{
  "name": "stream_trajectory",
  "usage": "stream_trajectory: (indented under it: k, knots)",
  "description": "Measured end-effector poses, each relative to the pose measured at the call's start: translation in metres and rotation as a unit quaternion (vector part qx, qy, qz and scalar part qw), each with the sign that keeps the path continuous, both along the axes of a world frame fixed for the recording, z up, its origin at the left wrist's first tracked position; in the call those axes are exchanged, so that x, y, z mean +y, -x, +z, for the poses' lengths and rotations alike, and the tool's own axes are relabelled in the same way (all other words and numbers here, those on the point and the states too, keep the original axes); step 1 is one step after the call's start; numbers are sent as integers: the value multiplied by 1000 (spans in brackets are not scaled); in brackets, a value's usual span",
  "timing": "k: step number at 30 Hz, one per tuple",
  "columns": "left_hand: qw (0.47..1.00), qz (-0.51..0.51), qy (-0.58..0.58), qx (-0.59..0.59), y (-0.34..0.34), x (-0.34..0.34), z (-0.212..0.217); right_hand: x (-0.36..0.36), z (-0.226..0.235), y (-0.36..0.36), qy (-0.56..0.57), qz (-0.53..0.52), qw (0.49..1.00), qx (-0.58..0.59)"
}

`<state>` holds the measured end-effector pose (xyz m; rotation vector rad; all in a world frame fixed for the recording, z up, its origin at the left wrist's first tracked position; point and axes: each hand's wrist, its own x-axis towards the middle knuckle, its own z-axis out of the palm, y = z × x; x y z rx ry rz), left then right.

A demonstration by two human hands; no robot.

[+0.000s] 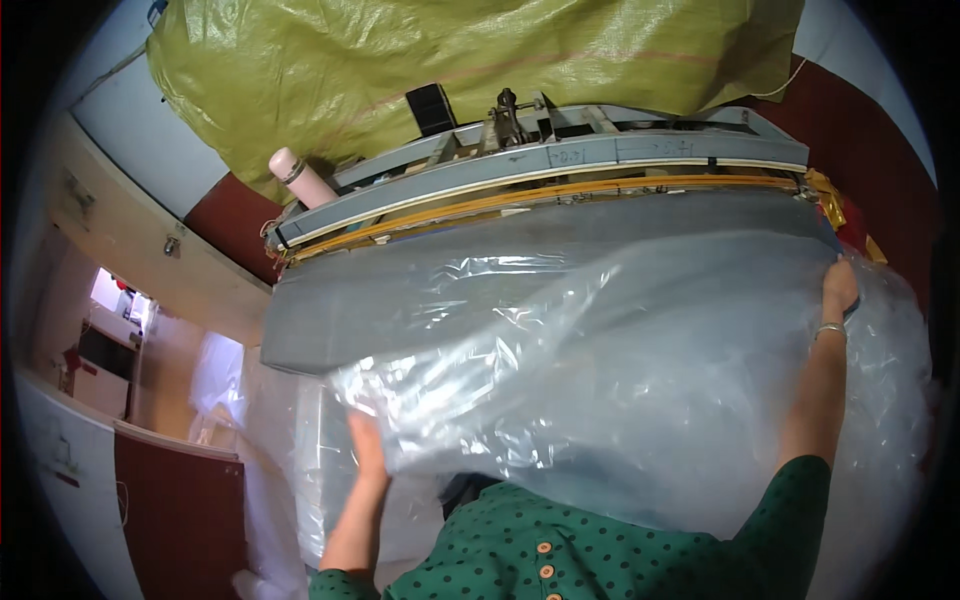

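A large clear plastic sheet [680, 380] spreads over a grey work surface [330, 310], its left part creased and shiny. At the sheet's near left corner, my left hand [367, 445] grips the edge; the fingertips are partly hidden by the film and a little blurred. My right hand [841, 286] is far out at the right, closed on the sheet's edge beside the right end of the work surface. Between the two hands the film is lifted and sags in a broad fold toward my body.
A grey metal frame [560, 155] with orange strips [600, 187] runs along the back. On its left end stands a pink bottle [302, 178]; a black flat object [431, 109] leans behind. Yellow-green woven sheeting [450, 50] covers the back. More plastic film hangs right and left, near a doorway.
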<state>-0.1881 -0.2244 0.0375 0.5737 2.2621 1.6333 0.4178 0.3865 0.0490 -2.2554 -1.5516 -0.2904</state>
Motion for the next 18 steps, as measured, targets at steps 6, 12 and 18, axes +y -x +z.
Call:
stream_trajectory:
  k: [6, 12, 18]
  knots:
    - [835, -485, 257, -43, -164, 56, 35, -5, -1, -9, -28, 4, 1000, -6]
    - [890, -330, 293, 116, -134, 71, 29, 3, -7, -18, -41, 21, 999, -20]
    - [956, 85, -164, 229, 49, 1, 168, -7, 5, -8, -6, 27, 1000, -2]
